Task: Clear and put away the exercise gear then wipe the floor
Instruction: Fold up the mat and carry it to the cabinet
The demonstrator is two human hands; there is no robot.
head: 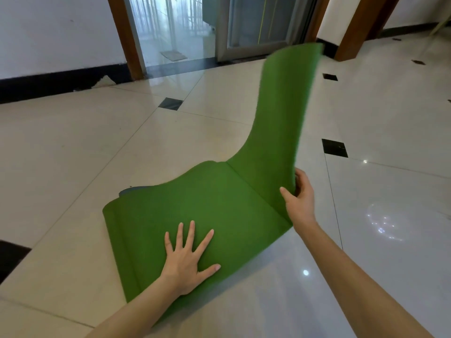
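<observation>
A green exercise mat (214, 198) lies partly folded on the glossy tiled floor in front of me. Its near part rests flat, with a crease running across it. My left hand (188, 262) presses flat on that near part, fingers spread. My right hand (301, 198) grips the mat's right edge and holds the far length up in the air, where it rises blurred toward the doorway. A grey underside of the mat shows at the left fold.
Cream floor tiles (73, 154) with small black inset squares spread all around. A glass sliding door (258, 23) in a wooden frame stands ahead. A white wall with a black skirting board (56, 81) runs along the left.
</observation>
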